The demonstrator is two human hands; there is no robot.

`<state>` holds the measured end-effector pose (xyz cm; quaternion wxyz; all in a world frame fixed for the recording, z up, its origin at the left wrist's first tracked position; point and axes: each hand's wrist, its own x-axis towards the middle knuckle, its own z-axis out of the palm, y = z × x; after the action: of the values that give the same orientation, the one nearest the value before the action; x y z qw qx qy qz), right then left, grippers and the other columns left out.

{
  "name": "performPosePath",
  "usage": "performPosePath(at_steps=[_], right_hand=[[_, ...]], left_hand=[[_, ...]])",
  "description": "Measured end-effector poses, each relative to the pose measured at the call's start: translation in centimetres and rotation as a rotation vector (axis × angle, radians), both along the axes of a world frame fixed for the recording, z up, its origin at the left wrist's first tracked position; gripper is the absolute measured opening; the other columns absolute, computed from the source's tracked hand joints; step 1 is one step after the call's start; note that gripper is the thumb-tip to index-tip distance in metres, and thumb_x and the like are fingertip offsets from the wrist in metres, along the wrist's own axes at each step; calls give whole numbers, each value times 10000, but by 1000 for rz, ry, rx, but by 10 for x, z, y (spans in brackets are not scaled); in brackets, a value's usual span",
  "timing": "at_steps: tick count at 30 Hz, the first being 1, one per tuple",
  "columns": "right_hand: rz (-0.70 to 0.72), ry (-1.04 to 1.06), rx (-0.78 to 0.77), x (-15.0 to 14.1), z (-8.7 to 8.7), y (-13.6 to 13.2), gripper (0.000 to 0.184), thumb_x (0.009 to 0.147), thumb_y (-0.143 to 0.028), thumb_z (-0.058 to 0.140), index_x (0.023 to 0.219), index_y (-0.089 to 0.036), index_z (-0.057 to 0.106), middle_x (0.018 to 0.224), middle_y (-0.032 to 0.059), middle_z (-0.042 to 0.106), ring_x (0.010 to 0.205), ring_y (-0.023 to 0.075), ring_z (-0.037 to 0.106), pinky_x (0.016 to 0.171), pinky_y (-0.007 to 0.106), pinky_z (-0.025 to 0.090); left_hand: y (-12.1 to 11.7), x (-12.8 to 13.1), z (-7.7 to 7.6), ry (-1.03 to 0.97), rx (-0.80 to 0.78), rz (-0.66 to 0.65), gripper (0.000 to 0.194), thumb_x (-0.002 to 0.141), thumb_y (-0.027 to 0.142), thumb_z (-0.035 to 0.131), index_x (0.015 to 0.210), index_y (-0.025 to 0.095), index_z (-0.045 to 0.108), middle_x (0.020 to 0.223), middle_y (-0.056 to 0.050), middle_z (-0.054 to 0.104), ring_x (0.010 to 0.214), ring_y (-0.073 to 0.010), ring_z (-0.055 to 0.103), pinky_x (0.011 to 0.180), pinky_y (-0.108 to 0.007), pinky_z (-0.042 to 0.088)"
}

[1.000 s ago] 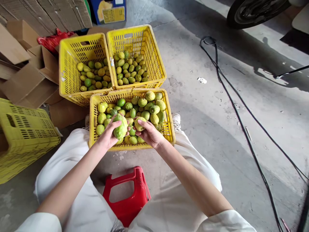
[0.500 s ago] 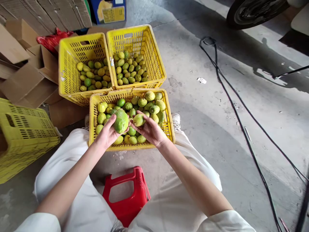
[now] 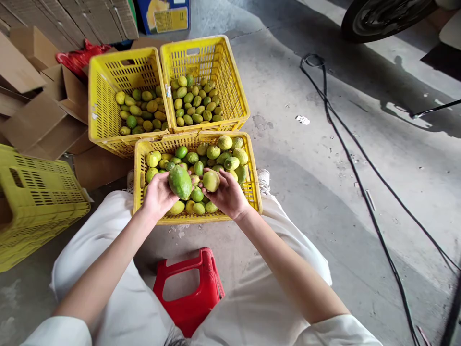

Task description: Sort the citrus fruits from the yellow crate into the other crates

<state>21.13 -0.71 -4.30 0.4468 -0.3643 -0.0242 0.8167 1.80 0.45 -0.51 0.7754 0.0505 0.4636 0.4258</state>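
Observation:
Over the near yellow crate point(image 3: 198, 219), my left hand point(image 3: 158, 196) is closed around a large green lemon point(image 3: 180, 182). A smaller yellow-green lemon point(image 3: 211, 181) rests in the curled fingers of my right hand point(image 3: 230, 194). The two fruits are close together but apart. Below them the crate holds many loose green and yellow lemons point(image 3: 225, 142). Parts of the fingers under each fruit are hidden.
Two more yellow crates, a left one point(image 3: 99, 96) and a right one point(image 3: 230, 72), hold smaller fruit behind. Cardboard boxes point(image 3: 43, 125) and another yellow crate point(image 3: 39, 202) stand left. A red stool point(image 3: 209, 278) is between my legs; black cable point(image 3: 360, 178) lies right.
The lemon in my right hand has been turned, showing a rounder side. The large green lemon in my left hand has rolled slightly. The hands stay in nearly the same place.

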Motion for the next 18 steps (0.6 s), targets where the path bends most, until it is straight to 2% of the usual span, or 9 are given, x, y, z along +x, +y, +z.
performPosePath(at_steps=[2,4,8,11,13,15,18], right_hand=[[-7,21,-5,0,-1,1,219,871,-332,696,1060,-225,669,965,56,755,948,242,734,759,365,666],[-19,13,8,-1,0,1,224,840,-278,713,1053,-232,663,995,57,757,980,250,737,788,382,672],[-23,-51,18,-3,4,-3,297,771,-234,845,1006,-237,663,921,-1,714,834,156,708,751,269,657],[-18,-57,17,-3,6,-6,379,670,-173,901,943,-227,645,833,-27,674,729,116,657,630,200,602],[-14,-50,39,-2,6,-6,397,638,-156,904,928,-219,639,839,-25,679,676,98,617,532,163,521],[-10,-47,60,-2,5,-5,369,665,-192,898,935,-211,646,841,-20,680,648,87,589,490,149,463],[-12,-18,53,-1,6,-3,282,781,-302,824,997,-212,667,854,0,693,723,129,647,564,195,543]], left_hand=[[0,-1,-1,-15,8,-4,496,885,259,621,1369,153,596,1213,-162,755,1170,-338,735,977,-500,633],[-1,-2,-4,1,40,-24,477,884,266,680,1343,160,604,1216,-157,752,1169,-323,735,986,-466,632],[-5,-3,-14,36,105,-55,395,789,241,815,1138,193,636,1161,-101,747,1109,-279,746,953,-405,642],[-6,-3,-18,21,111,-90,396,725,264,864,1034,176,633,1118,-103,740,1039,-278,757,887,-396,655],[-6,-2,-18,17,95,-101,394,728,302,863,1023,168,639,1099,-115,742,1014,-285,762,849,-394,662],[-5,-1,-15,28,61,-85,359,776,319,824,1046,167,643,1098,-122,749,1021,-291,766,850,-403,666],[-2,0,-9,12,4,-25,318,876,330,687,1139,157,646,1126,-139,759,1089,-319,758,898,-459,662]])
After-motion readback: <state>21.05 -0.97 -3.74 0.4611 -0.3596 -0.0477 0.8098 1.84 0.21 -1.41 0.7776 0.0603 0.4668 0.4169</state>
